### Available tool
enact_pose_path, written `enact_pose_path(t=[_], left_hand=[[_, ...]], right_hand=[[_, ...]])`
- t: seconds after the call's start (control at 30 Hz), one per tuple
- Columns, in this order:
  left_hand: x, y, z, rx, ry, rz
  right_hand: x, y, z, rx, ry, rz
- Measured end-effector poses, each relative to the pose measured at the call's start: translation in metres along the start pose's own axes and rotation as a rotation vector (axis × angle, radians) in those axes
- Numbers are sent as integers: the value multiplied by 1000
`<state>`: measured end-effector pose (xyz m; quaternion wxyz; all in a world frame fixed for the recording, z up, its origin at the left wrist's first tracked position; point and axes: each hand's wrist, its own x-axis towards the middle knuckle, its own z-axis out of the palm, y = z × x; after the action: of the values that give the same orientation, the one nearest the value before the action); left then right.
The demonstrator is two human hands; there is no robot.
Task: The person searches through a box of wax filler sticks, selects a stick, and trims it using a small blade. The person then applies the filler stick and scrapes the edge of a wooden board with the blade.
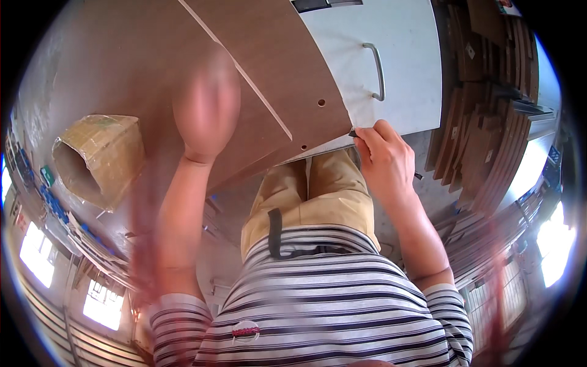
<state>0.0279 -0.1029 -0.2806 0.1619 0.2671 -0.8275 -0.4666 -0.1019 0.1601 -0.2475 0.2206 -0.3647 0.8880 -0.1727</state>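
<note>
My right hand [388, 156] is closed around a slim dark tool [353, 133], its tip at the near right corner of a brown wood-look panel [275, 61]. Most of the tool is hidden in the fist, so its kind is unclear. Above that panel, my left hand [208, 107] is smeared by motion, and whether it holds anything does not show. A thin pale strip or groove [263, 101] crosses the brown surface, and two round holes [321, 103] lie near its right edge. Beside the right hand is a white panel [409, 61] with a curved metal handle [380, 70].
An open, taped cardboard box [125, 147] rests to the left of my left hand. Stacks of brown boards [471, 140] stand on the right, close to the white panel. A dark object [327, 5] lies at the far edge.
</note>
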Motion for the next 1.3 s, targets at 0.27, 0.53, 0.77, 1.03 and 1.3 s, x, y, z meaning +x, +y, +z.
enact_pose_path(t=[0.27, 0.53, 0.77, 1.03, 1.3], left_hand=[[-1, -4, -3, -18, -31, -1], [1, -1, -1, -9, -23, 23], [1, -2, 0, -23, -26, 28], [0, -5, 1, -25, -21, 38], [3, 1, 2, 9, 13, 13]], right_hand=[[2, 5, -17, -191, -155, 111], [0, -5, -11, -38, -99, 84], [-1, -1, -11, -220, -175, 138], [4, -9, -4, -111, -108, 118], [-14, 6, -31, 283, 18, 124]])
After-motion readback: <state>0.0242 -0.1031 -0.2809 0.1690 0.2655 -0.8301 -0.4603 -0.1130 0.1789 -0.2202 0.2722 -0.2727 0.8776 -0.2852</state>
